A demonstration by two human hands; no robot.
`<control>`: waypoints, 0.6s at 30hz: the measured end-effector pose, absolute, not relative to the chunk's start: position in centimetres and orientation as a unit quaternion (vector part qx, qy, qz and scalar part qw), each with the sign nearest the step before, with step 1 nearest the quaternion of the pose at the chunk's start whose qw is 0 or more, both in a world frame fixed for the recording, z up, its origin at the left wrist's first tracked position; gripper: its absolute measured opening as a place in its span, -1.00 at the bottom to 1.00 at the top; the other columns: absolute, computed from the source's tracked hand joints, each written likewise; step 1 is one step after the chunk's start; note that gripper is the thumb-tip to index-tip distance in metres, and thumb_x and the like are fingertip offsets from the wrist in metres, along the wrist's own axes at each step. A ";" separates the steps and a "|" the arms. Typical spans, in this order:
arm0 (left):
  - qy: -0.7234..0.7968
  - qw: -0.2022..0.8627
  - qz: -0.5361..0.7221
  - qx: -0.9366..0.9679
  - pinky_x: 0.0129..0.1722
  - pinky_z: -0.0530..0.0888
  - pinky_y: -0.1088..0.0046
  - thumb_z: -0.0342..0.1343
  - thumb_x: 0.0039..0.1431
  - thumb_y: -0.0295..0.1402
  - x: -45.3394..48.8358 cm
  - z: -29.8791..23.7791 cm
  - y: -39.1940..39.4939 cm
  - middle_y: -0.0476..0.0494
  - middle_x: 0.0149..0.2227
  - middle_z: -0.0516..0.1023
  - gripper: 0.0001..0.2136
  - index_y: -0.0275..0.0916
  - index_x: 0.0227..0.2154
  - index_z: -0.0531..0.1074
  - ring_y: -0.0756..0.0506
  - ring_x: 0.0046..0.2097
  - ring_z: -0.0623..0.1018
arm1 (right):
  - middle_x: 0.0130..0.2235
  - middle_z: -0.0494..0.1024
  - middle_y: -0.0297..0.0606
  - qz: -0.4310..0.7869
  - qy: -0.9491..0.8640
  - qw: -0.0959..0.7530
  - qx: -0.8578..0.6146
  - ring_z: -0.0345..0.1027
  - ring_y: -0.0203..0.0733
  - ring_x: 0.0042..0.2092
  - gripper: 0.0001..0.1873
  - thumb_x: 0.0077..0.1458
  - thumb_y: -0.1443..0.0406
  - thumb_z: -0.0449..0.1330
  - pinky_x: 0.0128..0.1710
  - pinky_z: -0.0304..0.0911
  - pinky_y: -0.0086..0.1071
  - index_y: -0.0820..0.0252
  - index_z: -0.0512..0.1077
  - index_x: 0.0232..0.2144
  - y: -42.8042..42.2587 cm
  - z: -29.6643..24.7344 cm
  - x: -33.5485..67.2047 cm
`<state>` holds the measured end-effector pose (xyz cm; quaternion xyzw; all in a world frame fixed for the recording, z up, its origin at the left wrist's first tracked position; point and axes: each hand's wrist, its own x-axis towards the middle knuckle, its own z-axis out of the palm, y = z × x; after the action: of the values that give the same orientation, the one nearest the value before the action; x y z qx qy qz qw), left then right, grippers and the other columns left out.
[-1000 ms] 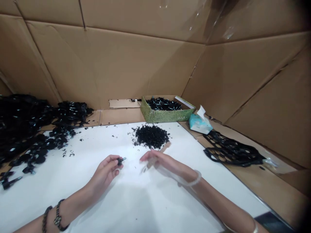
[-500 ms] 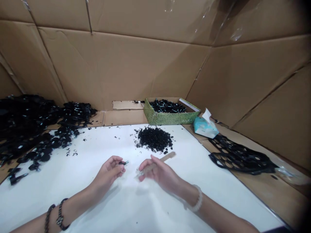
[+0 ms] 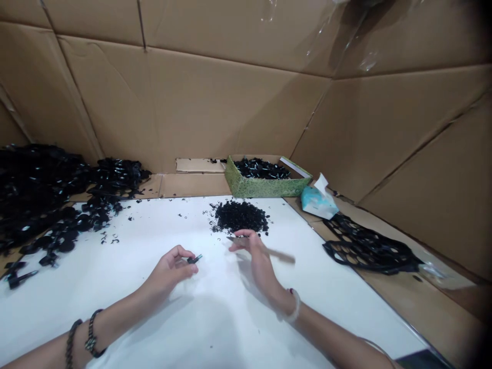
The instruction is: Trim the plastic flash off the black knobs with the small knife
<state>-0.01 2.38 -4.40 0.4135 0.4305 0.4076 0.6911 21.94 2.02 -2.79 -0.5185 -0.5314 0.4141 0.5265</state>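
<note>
Over the white surface (image 3: 92,292), the left hand (image 3: 167,270) has its fingers (image 3: 180,254) clamped on a small black part (image 3: 194,259). The right hand (image 3: 251,249) has its fingers (image 3: 242,234) pinched around a wooden-handled blade (image 3: 280,254), the tip near a heap of black rings (image 3: 240,216). Behind the heap sits a green box (image 3: 246,185) of black parts (image 3: 261,168); black mesh (image 3: 365,246) lies off to the right.

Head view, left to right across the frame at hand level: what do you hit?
Heap of black parts → left hand pinching a small black part → right hand holding a tan-handled tool → tissue pack → black lattice
</note>
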 end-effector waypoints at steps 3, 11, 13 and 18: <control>0.409 0.699 0.411 0.419 -0.24 0.36 0.42 0.28 -0.08 -0.33 0.0 -4.6 2.4 -0.01 -0.33 0.43 -0.79 -0.24 -0.43 0.36 0.02 -0.37 0.47 | -0.03 0.34 -0.14 0.366 -0.627 0.484 -0.487 0.37 -0.16 -0.09 -0.70 0.25 0.11 -0.15 -0.17 0.29 -0.29 0.08 0.13 -0.05 0.1 -4.1 20.3; 0.392 0.724 0.408 0.395 -0.21 0.39 0.41 0.29 -0.10 -0.30 0.0 -4.8 2.6 0.00 -0.33 0.43 -0.77 -0.24 -0.44 0.36 0.02 -0.36 0.50 | -0.12 0.33 -0.03 0.150 -0.873 0.354 -0.299 0.36 -0.15 -0.16 -0.70 0.10 0.46 -0.09 -0.40 0.33 -0.40 0.17 0.10 -0.09 -1.8 -4.6 19.2; 0.392 0.725 0.406 0.395 -0.21 0.38 0.41 0.29 -0.09 -0.30 0.0 -4.7 2.6 -0.01 -0.33 0.43 -0.77 -0.25 -0.44 0.36 0.02 -0.36 0.50 | -0.12 0.33 -0.01 0.123 -0.881 0.344 -0.301 0.37 -0.17 -0.19 -0.70 0.10 0.46 -0.11 -0.43 0.33 -0.41 0.19 0.09 -0.10 -1.8 -4.4 19.2; 0.387 0.730 0.406 0.391 -0.23 0.37 0.41 0.30 -0.12 -0.30 -0.1 -4.4 2.6 -0.03 -0.33 0.45 -0.76 -0.25 -0.45 0.35 0.00 -0.36 0.50 | -0.15 0.33 -0.03 0.111 -0.887 0.320 -0.313 0.36 -0.23 -0.29 -0.74 0.11 0.45 -0.14 -0.47 0.31 -0.42 0.19 0.09 -0.13 -1.8 -4.3 19.1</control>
<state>-0.05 2.56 -4.39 0.3906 0.3871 0.4059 0.7300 19.07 -1.83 -4.28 -0.3127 -0.8872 0.1109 0.3205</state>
